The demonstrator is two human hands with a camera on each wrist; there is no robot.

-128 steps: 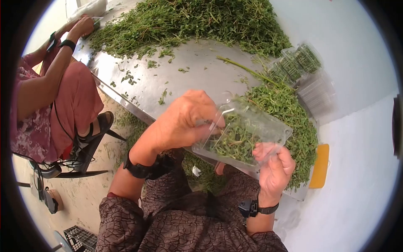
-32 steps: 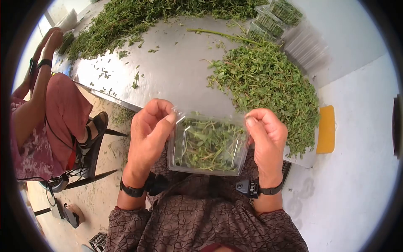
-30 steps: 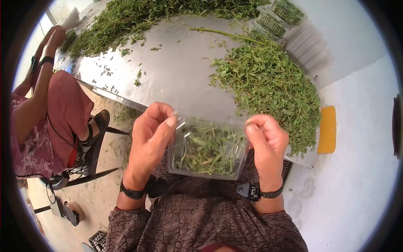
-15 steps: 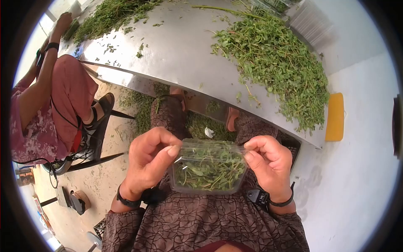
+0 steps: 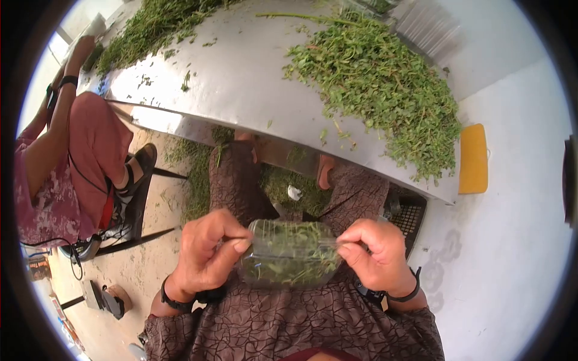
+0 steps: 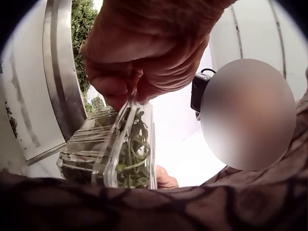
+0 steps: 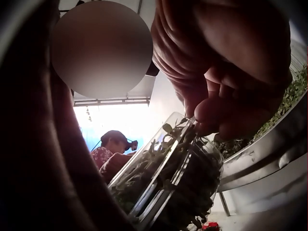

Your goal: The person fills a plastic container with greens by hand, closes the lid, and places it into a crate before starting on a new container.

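A clear plastic clamshell box (image 5: pixel 292 256) filled with leafy green sprigs is held over the lap in the head view. My left hand (image 5: pixel 211 253) pinches the rim at one corner between thumb and fingers. At the opposite corner my right hand (image 5: pixel 374 256) pinches the rim the same way. The left wrist view shows the lid and base rims of the box (image 6: pixel 122 149) together under the left fingertips. In the right wrist view the right thumb and fingers grip the rim of the box (image 7: pixel 168 173), with sprigs visible through the plastic.
A metal table (image 5: pixel 241 78) carries a heap of greens (image 5: pixel 379 90) at right and another pile (image 5: pixel 144 36) at back left. Empty clear boxes (image 5: pixel 427 27) stand against the wall. A yellow board (image 5: pixel 474 159) is at the table's right end. Another person (image 5: pixel 90 150) sits at left.
The lid was up with a hand inside the box; now lid and base rims meet, both hands pinching the corners. The box has come down toward the lap and tipped.
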